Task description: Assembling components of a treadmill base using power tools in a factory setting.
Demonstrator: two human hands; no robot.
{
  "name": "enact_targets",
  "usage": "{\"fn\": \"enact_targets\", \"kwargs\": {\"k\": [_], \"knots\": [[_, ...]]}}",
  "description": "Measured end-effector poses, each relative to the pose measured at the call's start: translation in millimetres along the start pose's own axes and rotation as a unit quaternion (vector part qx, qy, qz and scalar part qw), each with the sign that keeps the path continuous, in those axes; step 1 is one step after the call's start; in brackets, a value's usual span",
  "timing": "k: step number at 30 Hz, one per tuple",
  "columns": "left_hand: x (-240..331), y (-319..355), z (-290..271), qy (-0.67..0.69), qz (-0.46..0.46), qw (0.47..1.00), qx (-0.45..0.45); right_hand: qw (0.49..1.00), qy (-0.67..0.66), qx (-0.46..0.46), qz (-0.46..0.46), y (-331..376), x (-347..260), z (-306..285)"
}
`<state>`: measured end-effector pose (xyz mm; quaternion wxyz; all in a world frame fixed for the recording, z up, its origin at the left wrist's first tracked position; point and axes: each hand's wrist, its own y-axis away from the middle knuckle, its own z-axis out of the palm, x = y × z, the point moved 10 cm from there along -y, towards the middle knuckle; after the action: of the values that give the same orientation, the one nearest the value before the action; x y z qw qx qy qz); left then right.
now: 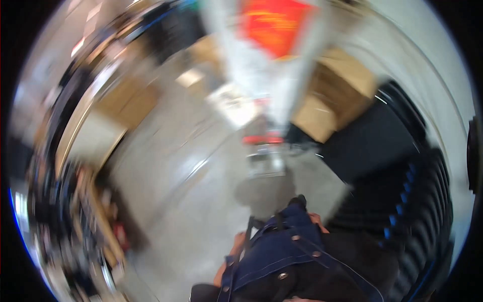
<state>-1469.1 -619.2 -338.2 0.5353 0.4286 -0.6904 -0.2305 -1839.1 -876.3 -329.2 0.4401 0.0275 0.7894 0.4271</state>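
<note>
My left hand [237, 242] hangs low at the left side of my navy apron [276, 246]. A dark, narrow bar-like thing [253, 224] shows right beside it; whether the hand grips it is not clear in the blur. On the other side of the apron, only a small part of my right hand [317, 220] shows, mostly hidden by cloth. The fingers of both hands are too smeared or covered to make out. A dark shoe tip [298, 200] pokes out beyond the apron on the grey floor [171, 201].
Ahead stands a white column [251, 65] with a red sheet [276, 25]; a red-and-grey object [264, 156] is at its foot. An open cardboard box [334, 95] and stacked black chairs [372, 136] line the right. Cluttered tables with a brown carton [128, 103] run along the left.
</note>
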Motion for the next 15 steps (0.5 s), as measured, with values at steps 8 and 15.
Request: {"fn": "enact_targets", "kwargs": {"k": [8,15], "knots": [[-116.9,31.6,-140.2,0.591,0.022,0.789,0.165,0.933,0.288,-0.202,0.067,-59.3,-166.3,178.5],[-312.6,101.2,-207.0,0.590,-0.189,0.734,0.278,0.902,0.388,-0.121,-0.145,-326.3,-371.5,245.1]]}}
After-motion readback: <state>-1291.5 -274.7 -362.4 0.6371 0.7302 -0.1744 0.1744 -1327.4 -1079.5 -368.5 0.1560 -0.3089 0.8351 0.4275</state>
